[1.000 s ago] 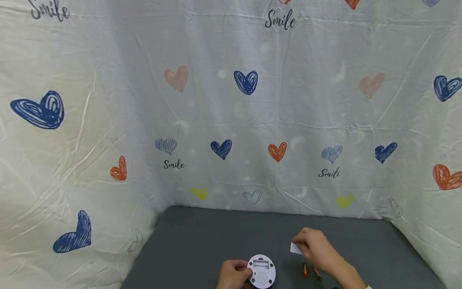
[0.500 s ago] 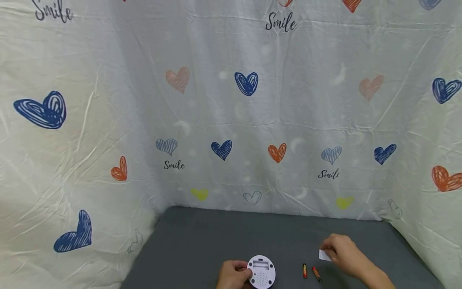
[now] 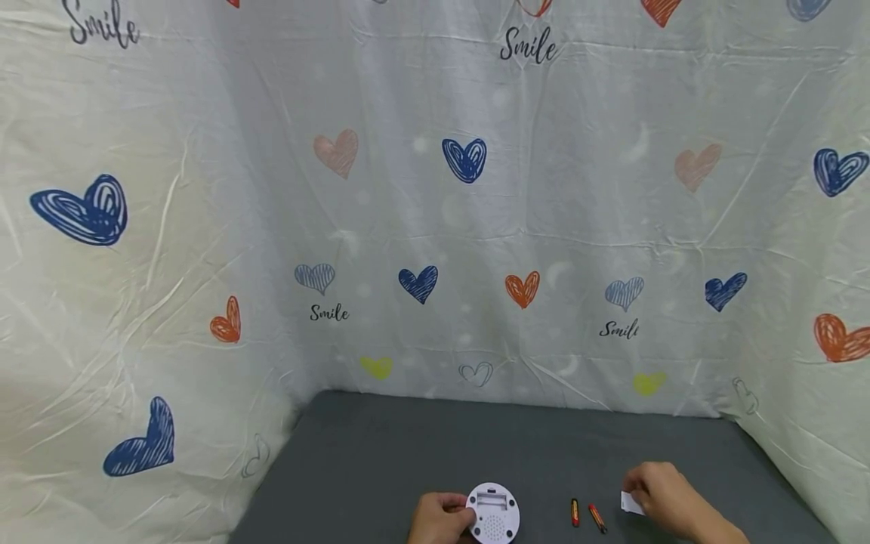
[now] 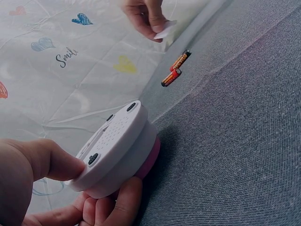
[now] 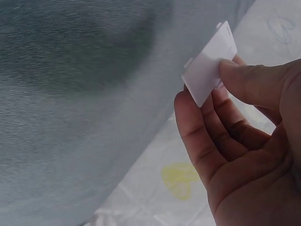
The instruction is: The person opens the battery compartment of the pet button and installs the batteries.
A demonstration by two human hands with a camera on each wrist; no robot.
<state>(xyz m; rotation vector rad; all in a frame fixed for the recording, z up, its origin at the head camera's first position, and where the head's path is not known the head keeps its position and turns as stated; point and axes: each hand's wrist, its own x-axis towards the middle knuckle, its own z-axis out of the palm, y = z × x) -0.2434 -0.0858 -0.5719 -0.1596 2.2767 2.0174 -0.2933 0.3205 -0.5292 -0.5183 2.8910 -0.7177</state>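
My left hand [image 3: 440, 518] grips a round white device [image 3: 492, 514] by its left edge, thumb on top and fingers beneath. The device's underside faces up, with dark feet, a speaker-like patch of holes and an open battery compartment without batteries in it. A pink band [image 4: 149, 160] shows low on its side in the left wrist view. Between thumb and fingers, my right hand [image 3: 669, 499] pinches a small white battery cover [image 5: 210, 66] with little tabs along one edge. Two red-and-black batteries [image 3: 575, 512] lie apart on the table, between the device and my right hand.
The grey cloth-covered table [image 3: 435, 438] runs back to a pale curtain [image 3: 421, 204] printed with hearts and the word Smile. More of this curtain hangs on the left and right sides.
My right hand has moved right and toward me with the battery cover, past the two batteries, which are now in full view. My left hand and the device have stayed in place.
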